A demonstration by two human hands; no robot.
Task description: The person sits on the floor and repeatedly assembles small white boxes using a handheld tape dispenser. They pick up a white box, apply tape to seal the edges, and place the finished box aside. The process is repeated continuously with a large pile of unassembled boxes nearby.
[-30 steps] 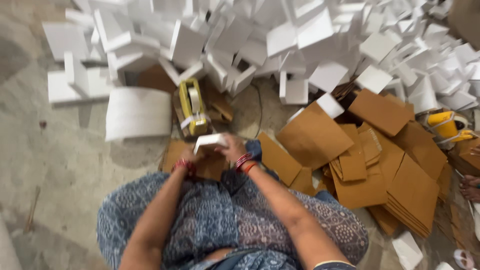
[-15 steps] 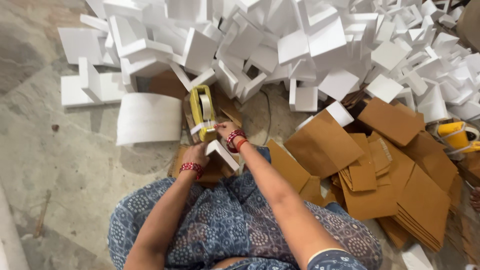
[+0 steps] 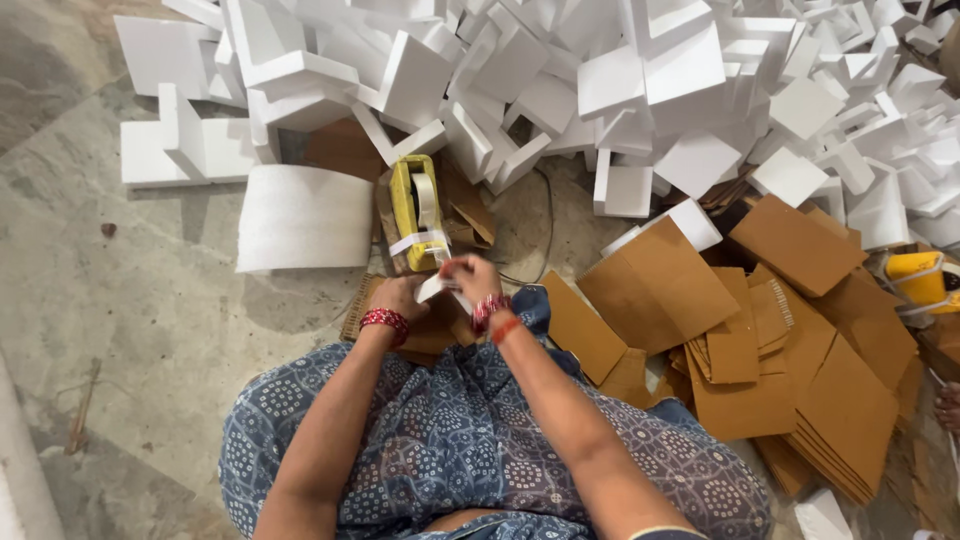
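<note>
My left hand (image 3: 400, 296) and my right hand (image 3: 470, 276) meet over my lap, both closed on a small white foam piece (image 3: 434, 289). Each wrist carries red bangles. Just beyond the fingers stands a yellow tape dispenser (image 3: 412, 208) with a roll of pale tape, resting on brown cardboard. A strip of tape (image 3: 420, 241) crosses the dispenser's near end, right above my right fingertips. Whether the tape touches the foam piece is hidden by my fingers.
A big heap of white foam blocks (image 3: 640, 90) fills the far side. A white foam sheet (image 3: 305, 217) lies left of the dispenser. Brown cardboard sheets (image 3: 790, 360) are stacked at the right, beside another yellow dispenser (image 3: 915, 277). Bare stone floor (image 3: 120, 300) lies at the left.
My right hand reached out to the dispenser half a second ago and has come back to the foam piece. The view has tilted slightly forward.
</note>
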